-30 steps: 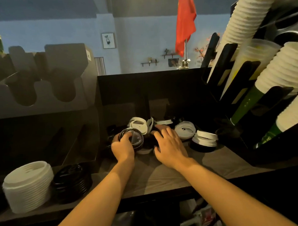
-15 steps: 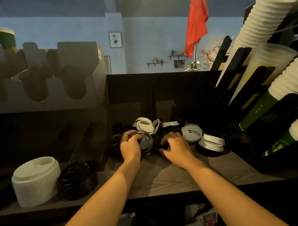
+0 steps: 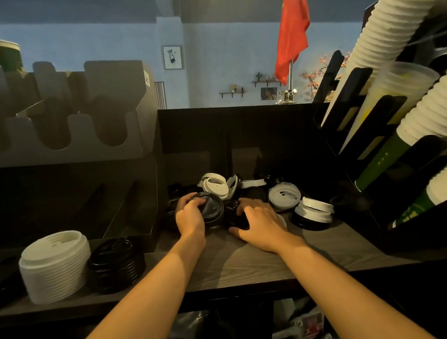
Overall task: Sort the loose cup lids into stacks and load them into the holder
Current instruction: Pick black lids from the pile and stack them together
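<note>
though half hidden, black lids (image 3: 214,208) under left hand (image 3: 190,217) and right hand (image 3: 261,221)

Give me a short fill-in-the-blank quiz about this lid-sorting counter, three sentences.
1. The left hand grips a round plastic lid coloured ____.
2. The ribbed stack of white plastic lids stands ____ of the shorter black lid stack.
3. The cloth flag on the pole is ____.
Missing words: black; left; red.

left hand (image 3: 190,217) gripping black lid (image 3: 212,207), right hand (image 3: 263,222) likewise
</note>
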